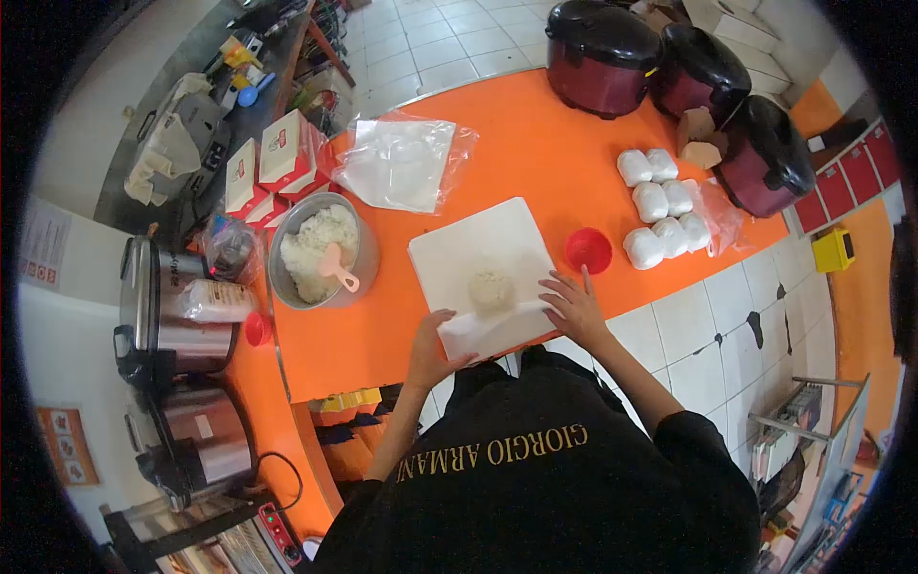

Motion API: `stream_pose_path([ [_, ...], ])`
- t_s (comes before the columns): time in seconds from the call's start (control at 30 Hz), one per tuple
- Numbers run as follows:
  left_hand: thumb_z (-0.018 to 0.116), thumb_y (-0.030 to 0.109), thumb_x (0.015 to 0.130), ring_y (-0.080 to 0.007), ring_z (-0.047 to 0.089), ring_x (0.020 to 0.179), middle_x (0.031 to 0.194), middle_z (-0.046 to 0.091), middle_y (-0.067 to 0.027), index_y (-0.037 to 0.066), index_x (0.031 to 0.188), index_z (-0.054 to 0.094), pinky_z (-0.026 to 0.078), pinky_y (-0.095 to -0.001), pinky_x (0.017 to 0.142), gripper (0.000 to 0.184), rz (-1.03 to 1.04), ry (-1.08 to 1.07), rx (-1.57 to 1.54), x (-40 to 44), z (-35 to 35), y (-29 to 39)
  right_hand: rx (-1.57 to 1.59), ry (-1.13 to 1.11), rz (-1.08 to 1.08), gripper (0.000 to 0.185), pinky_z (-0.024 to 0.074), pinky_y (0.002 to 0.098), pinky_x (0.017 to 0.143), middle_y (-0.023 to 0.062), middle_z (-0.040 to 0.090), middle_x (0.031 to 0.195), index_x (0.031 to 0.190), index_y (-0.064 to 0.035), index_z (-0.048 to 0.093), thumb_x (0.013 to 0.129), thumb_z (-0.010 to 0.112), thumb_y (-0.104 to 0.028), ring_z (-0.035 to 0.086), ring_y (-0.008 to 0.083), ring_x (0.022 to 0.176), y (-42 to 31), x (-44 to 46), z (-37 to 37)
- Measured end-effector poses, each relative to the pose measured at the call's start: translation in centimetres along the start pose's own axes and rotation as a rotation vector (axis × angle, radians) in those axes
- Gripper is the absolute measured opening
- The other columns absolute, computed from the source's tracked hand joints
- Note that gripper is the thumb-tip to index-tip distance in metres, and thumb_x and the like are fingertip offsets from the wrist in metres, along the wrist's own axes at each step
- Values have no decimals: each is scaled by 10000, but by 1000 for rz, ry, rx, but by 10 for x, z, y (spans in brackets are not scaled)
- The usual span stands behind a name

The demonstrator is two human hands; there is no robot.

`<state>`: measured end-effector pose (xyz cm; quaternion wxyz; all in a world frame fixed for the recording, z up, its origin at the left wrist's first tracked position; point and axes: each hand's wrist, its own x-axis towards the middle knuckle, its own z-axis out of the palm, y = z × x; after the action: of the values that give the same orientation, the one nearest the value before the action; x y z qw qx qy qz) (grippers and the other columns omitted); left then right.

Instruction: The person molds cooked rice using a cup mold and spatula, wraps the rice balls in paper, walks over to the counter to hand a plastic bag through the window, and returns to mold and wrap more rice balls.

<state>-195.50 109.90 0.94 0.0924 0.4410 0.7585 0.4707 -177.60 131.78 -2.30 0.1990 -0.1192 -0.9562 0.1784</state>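
Note:
A mound of white rice (491,288) lies on a stack of white wrapping paper (469,239) at the front of the orange table. The sheet's near edge is raised and curls toward the rice. My left hand (432,346) holds the near left corner, thumb and fingers on either side of it. At the near right edge, my right hand (576,308) grips the paper with its fingers partly spread. Just beyond my right hand stands a red cup (588,251). Left of the paper, a metal pot (361,273) contains rice and a pink rice paddle (337,269).
Several white wrapped bundles (650,202) sit at the table's right, beside dark red rice cookers (604,59). Plastic-bagged paper (402,163) and red-and-white boxes (285,153) are toward the back left. Steel cookers (182,316) line the left side. The orange table (359,349) ends close to my body.

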Motion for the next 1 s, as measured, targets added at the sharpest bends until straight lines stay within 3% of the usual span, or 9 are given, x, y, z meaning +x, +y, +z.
stream_pose_path([
  [0.23, 633, 3, 662, -272, 566, 869, 866, 605, -71, 60, 963, 549, 443, -392, 839, 318, 223, -176, 330, -37, 9, -25, 104, -51, -37, 114, 150, 555, 1035, -31, 538, 1124, 789, -160, 624, 685, 656, -127, 407, 200, 1182, 14, -13, 3],
  [0.53, 606, 70, 793, -207, 600, 813, 862, 606, -84, 43, 904, 557, 488, -329, 723, 124, -184, -41, -24, -65, -2, -11, 424, -128, 17, 63, 274, 463, 998, 5, 576, 1062, 794, -122, 634, 748, 636, -164, 445, 227, 1143, -3, -8, -25],
  [0.6, 572, 100, 840, -144, 591, 752, 838, 600, -69, 43, 966, 516, 487, -280, 641, 150, -243, 183, -254, -56, 9, -36, 815, -125, 242, 117, 419, 352, 853, 63, 614, 934, 801, -74, 637, 788, 609, -187, 565, 210, 944, 7, 4, -10],
  [0.63, 572, 100, 840, -144, 591, 752, 838, 600, -69, 43, 966, 516, 487, -280, 641, 150, -246, 189, -253, -45, 12, -34, 816, -131, 239, 117, 419, 352, 853, 63, 614, 934, 801, -74, 637, 788, 609, -187, 565, 210, 944, 11, 10, -1],
  [0.7, 578, 129, 841, -114, 568, 676, 797, 588, -52, 52, 1034, 461, 463, -261, 578, 239, -518, 299, -649, -25, 20, -30, 1243, -241, 754, 211, 464, 304, 649, 101, 623, 773, 797, -20, 639, 795, 603, -227, 593, 172, 687, 18, 17, 17],
  [0.73, 578, 129, 841, -114, 568, 676, 797, 588, -52, 52, 1034, 461, 463, -261, 578, 239, -514, 303, -649, -23, 21, -35, 1242, -241, 749, 211, 464, 304, 649, 101, 623, 773, 797, -20, 639, 795, 603, -227, 593, 172, 687, 23, 16, 29],
  [0.8, 594, 149, 825, -116, 541, 622, 743, 572, -59, 60, 1057, 431, 432, -275, 537, 297, -615, 167, -222, -17, 24, -42, 859, -282, 747, 312, 445, 313, 554, 91, 602, 651, 788, 11, 636, 787, 611, -300, 559, 142, 569, 28, 14, 40],
  [0.93, 614, 123, 781, -167, 543, 590, 703, 567, -64, 61, 1058, 445, 416, -319, 536, 330, -627, 27, 72, -8, 21, -32, 679, -297, 724, 380, 435, 319, 543, 89, 586, 598, 788, 22, 631, 758, 632, -357, 563, 140, 574, 27, 7, 35],
  [1.0, 629, 104, 738, -247, 571, 744, 812, 578, -106, 45, 1080, 454, 446, -366, 658, 389, -417, -2, 342, -3, 18, -22, 617, -64, 701, 388, 429, 327, 536, 87, 569, 562, 783, 13, 632, 735, 652, -372, 554, 156, 551, 30, -1, 36],
])
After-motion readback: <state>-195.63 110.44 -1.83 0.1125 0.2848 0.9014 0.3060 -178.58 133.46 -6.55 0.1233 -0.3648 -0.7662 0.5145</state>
